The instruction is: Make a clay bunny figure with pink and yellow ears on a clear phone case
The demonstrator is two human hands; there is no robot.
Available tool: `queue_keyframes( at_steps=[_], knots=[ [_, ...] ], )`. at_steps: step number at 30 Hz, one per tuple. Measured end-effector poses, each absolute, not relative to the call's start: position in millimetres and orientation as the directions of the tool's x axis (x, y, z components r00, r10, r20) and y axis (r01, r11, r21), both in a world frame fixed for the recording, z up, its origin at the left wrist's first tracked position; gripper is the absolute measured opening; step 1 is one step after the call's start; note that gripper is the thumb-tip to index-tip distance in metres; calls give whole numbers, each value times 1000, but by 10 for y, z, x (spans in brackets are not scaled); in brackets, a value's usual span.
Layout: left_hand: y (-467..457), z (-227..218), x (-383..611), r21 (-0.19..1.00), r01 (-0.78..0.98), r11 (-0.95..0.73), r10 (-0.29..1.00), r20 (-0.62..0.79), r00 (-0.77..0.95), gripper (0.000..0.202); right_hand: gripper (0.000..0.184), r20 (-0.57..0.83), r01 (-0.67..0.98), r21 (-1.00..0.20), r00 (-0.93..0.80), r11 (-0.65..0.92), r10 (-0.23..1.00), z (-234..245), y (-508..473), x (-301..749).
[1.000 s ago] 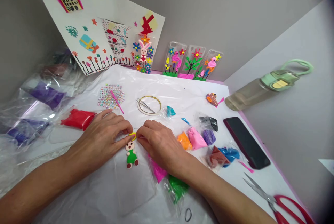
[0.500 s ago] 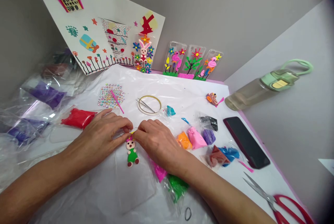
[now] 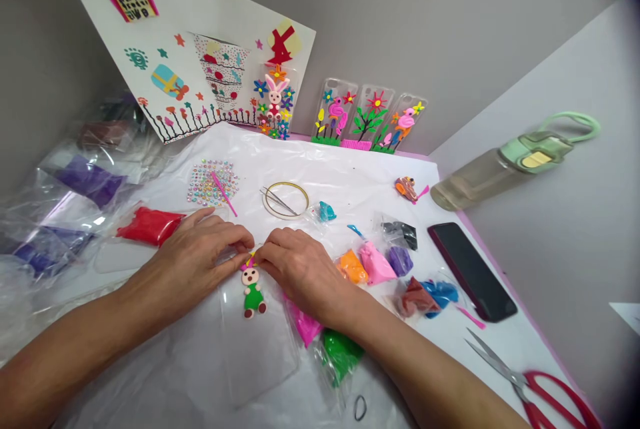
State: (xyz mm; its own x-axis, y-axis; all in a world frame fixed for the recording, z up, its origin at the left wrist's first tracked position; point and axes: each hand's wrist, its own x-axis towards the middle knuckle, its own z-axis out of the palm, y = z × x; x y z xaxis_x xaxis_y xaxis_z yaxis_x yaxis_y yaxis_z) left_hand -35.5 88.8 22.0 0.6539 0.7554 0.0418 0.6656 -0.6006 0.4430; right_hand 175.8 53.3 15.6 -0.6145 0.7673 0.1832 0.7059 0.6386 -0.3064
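Observation:
A small clay figure (image 3: 253,291) with a pale head and green body lies on a clear phone case (image 3: 260,349) on the white sheet. My left hand (image 3: 197,262) and my right hand (image 3: 300,269) meet just above its head. Both pinch a small yellow and pink clay piece (image 3: 251,258) onto the top of the head. The fingertips hide most of that piece.
Bags of coloured clay (image 3: 375,266) lie right of my hands, pink and green ones under my right wrist. A red clay bag (image 3: 150,226), a gem sticker sheet (image 3: 213,182), a tape ring with tweezers (image 3: 286,200), a phone (image 3: 473,272), scissors (image 3: 530,382) and a bottle (image 3: 505,166) surround them.
The yellow clay loop held above the figure has been brought down onto its head, and a pink bit shows there now. Both hands closed in slightly toward each other.

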Motion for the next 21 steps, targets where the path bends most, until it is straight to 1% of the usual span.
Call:
queue_keyframes(
  at_steps=[4, 9, 17, 21],
  knots=[
    [884, 191, -367, 442, 667, -600, 760, 53, 648, 21, 8, 166, 695, -332, -623, 638, 765, 153, 542, 1745],
    [887, 175, -368, 444, 647, -619, 746, 74, 662, 21, 8, 182, 691, -288, -640, 663, 746, 162, 537, 1745],
    [887, 175, -373, 436, 660, -612, 750, 57, 659, 18, 8, 203, 694, -235, -650, 681, 732, 174, 518, 1749],
    [880, 201, -355, 447, 672, -590, 763, 35, 646, 20, 9, 198, 686, -240, -658, 686, 727, 182, 516, 1754]
  ],
)
